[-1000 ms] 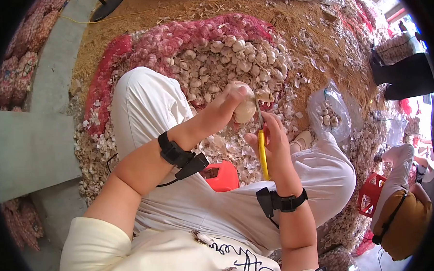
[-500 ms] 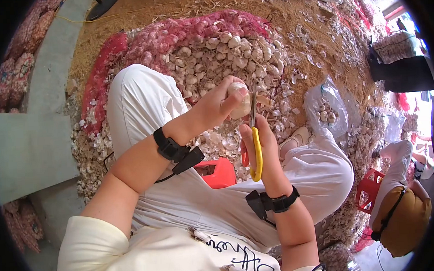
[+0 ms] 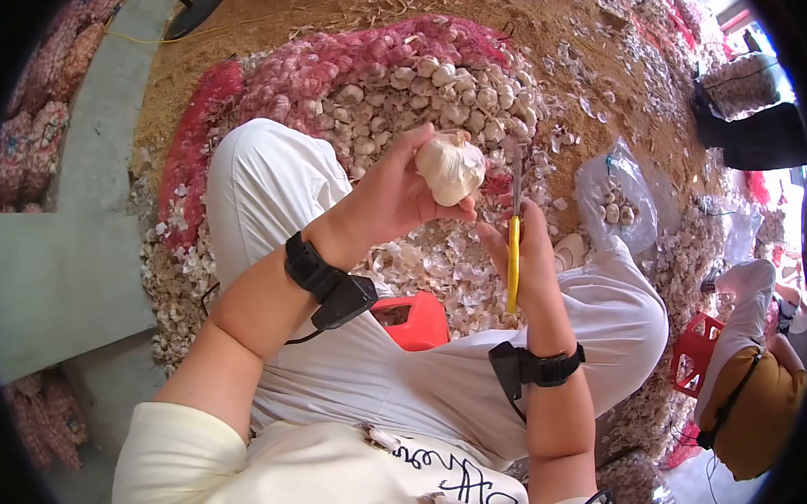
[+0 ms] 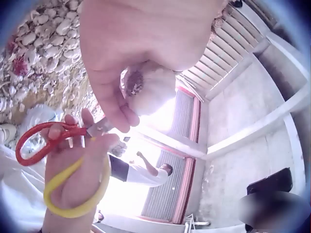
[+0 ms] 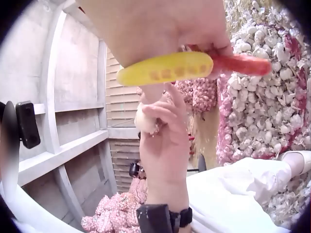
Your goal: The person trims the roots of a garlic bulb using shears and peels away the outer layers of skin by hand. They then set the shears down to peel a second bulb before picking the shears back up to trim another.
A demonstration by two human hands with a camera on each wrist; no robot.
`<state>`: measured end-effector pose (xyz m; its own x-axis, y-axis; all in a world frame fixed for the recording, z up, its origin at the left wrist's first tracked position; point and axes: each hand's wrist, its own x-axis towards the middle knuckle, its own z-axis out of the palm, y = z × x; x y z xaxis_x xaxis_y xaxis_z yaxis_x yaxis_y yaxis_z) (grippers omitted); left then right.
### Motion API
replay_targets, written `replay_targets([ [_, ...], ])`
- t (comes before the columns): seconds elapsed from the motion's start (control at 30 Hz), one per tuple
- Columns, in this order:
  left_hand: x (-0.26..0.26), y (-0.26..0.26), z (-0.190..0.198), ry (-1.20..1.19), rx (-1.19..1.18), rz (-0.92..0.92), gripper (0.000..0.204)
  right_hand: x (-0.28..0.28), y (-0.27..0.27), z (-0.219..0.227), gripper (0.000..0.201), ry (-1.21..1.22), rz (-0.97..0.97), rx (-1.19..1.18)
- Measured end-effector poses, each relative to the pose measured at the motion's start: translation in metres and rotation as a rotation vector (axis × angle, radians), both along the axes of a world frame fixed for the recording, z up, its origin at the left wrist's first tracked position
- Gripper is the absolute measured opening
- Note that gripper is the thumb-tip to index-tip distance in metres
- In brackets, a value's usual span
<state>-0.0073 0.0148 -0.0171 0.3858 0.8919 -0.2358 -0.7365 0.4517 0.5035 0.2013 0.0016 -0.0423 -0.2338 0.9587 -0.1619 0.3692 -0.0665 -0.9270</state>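
My left hand point(image 3: 392, 189) holds a whitish garlic bulb point(image 3: 452, 167) over the garlic heap, its fingers curled around one side. The left wrist view shows the bulb's dark, rough root end point(image 4: 134, 83) facing the other hand. Just to the right, my right hand point(image 3: 534, 246) grips scissors point(image 3: 513, 265) with one yellow and one red handle loop. Their blades point(image 3: 517, 170) point away from me, beside the bulb and apart from it. In the right wrist view the yellow handle point(image 5: 165, 69) crosses in front of the palm, and the blades are hidden there.
Ahead lies a heap of garlic bulbs point(image 3: 371, 118) in a pink net sack point(image 3: 279, 86). Loose skins point(image 3: 458, 259) cover the floor between my legs, near a red plastic object point(image 3: 429, 323). A clear bag with bulbs point(image 3: 617, 193) is at right. Another person point(image 3: 752, 408) sits further right.
The scissor blades were across the bulb's stalk; now they are apart from it, further right. My left hand has turned the bulb, and the stalk beside the blades no longer shows.
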Motion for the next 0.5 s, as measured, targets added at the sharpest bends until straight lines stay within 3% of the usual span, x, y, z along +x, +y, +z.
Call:
replay_targets([
  [0.07,-0.001,-0.001,-0.001,0.0,0.033,-0.005,0.059,0.004,0.002,0.001,0.053,-0.257,0.08,0.237],
  [0.4,0.0,-0.003,0.0,0.192,0.126,0.006,0.06,0.003,0.005,0.003,0.049,-0.34,0.08,0.259],
  [0.47,0.004,-0.006,0.005,0.27,0.2,0.01,0.06,0.003,0.007,0.004,0.047,0.086,-0.05,-0.15],
  [0.5,0.005,-0.007,0.007,0.347,0.275,0.015,0.06,0.002,0.007,0.006,0.047,0.085,-0.052,-0.152],
])
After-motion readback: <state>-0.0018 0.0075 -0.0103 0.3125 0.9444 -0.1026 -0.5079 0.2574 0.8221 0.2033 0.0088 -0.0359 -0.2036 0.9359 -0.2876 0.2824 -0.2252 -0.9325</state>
